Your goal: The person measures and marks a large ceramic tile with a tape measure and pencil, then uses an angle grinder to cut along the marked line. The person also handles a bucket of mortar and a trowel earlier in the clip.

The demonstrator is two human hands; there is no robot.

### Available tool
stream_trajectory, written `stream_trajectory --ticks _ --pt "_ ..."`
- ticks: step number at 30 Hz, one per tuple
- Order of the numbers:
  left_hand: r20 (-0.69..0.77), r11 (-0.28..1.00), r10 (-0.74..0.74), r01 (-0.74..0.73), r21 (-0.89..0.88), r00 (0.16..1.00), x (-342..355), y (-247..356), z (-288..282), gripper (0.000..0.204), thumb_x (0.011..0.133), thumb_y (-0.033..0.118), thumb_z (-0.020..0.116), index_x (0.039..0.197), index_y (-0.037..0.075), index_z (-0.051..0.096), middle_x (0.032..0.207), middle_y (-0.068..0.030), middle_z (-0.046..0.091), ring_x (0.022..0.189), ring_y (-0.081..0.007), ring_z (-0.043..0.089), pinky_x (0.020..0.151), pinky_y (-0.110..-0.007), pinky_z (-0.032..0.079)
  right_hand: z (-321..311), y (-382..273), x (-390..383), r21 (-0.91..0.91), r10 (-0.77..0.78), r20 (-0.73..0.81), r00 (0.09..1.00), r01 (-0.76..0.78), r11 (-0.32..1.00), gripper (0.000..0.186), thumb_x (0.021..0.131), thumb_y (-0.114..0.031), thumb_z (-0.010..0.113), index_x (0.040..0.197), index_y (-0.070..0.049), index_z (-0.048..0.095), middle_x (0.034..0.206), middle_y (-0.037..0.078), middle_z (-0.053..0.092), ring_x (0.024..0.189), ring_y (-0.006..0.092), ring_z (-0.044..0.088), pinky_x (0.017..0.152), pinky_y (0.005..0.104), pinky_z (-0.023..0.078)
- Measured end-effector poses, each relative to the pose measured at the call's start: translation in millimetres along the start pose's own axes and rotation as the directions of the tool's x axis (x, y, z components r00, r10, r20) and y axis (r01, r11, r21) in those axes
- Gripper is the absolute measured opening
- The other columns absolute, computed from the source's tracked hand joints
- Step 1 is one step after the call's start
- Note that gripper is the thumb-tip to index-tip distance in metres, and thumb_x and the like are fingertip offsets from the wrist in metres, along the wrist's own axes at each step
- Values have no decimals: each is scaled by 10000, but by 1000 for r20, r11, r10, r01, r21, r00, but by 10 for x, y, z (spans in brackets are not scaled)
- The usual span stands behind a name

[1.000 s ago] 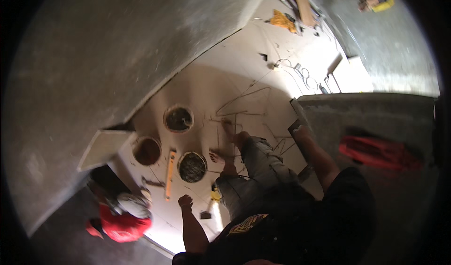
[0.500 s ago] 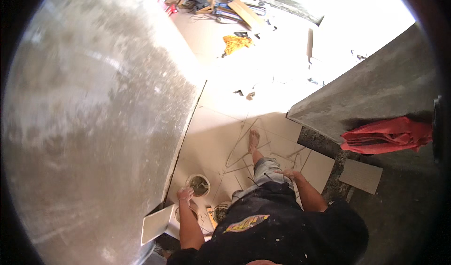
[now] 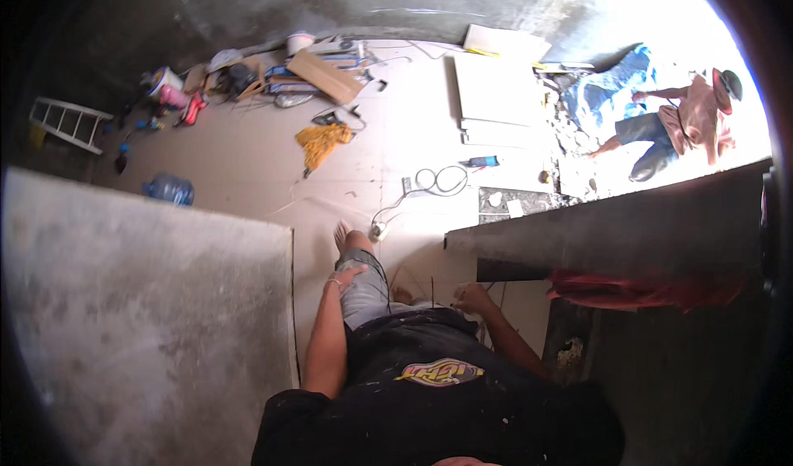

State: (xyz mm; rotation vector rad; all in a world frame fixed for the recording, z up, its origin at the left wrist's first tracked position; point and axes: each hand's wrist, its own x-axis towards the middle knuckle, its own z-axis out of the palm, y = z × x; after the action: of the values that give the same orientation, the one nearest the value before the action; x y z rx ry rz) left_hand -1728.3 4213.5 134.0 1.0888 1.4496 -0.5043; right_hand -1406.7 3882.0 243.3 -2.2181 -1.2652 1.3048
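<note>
My left hand point(image 3: 351, 274) hangs open beside my left thigh, fingers loose over the grey shorts point(image 3: 364, 296). My right hand point(image 3: 469, 297) is at waist height on the right, fingers curled; whether it holds anything is too small to tell. My bare foot point(image 3: 342, 236) stands on the pale tiled floor point(image 3: 322, 202), close to a white round object with a cable point(image 3: 378, 231) leading to loops of cord beyond. A yellow-orange cloth point(image 3: 320, 142) lies farther ahead.
Concrete walls point(image 3: 149, 301) flank me; a red cloth point(image 3: 628, 291) hangs right. Ahead are cardboard and tools point(image 3: 322, 78), stacked boards point(image 3: 496, 94), a water jug point(image 3: 169, 189) and a ladder point(image 3: 70, 123). Another person point(image 3: 686, 127) is by a blue tarp point(image 3: 603, 82) at far right.
I have walked forward between the walls, away from the round buckets, into view of the brighter room and the other person. My left hand has moved from near a bucket to beside my thigh.
</note>
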Motion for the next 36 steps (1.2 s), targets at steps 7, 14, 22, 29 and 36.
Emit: stream_trajectory --ticks 7,14,22,29,36 --pt "290 887 -248 96 452 924 891 2166 -972 1247 776 819 709 1610 -35 351 1487 -356 532 1303 -438 613 1082 -514 497 -1274 -997 2108 428 141 -275 951 -10 904 296 929 -217 767 1147 -18 747 923 169 792 803 222 754 728 372 588" --pt "180 497 -437 70 865 882 2026 4939 -2330 1103 844 809 666 1569 8 442 1270 -317 699 1110 -449 724 932 -527 584 -1406 -320 3876 830 784 -296 546 -258 494 238 966 -188 682 1107 -7 747 835 107 735 705 181 689 646 332 551" --pt "319 -66 -28 -321 945 947 2351 6553 -2554 391 847 243 688 1074 -60 784 1004 -209 790 974 -318 777 836 -415 593 -466 -1069 3545 917 883 399 246 -102 -386 98 925 -130 717 935 -33 723 738 80 683 572 203 655 485 351 502" --pt "439 317 -13 -413 854 898 2814 7952 -2487 228 802 255 827 837 31 807 842 -81 800 734 -174 731 730 -343 576 -967 -924 4361 767 690 491 531 111 -631 90 954 -120 676 964 -32 694 707 72 652 535 201 619 439 329 465" --pt "148 637 460 -441 632 876 3678 9328 -1768 154 839 198 784 853 52 739 784 -73 763 717 -162 718 715 -347 573 -2999 226 5867 933 899 253 358 -337 -129 211 908 -158 672 1036 -15 758 819 85 738 700 187 696 599 364 552"
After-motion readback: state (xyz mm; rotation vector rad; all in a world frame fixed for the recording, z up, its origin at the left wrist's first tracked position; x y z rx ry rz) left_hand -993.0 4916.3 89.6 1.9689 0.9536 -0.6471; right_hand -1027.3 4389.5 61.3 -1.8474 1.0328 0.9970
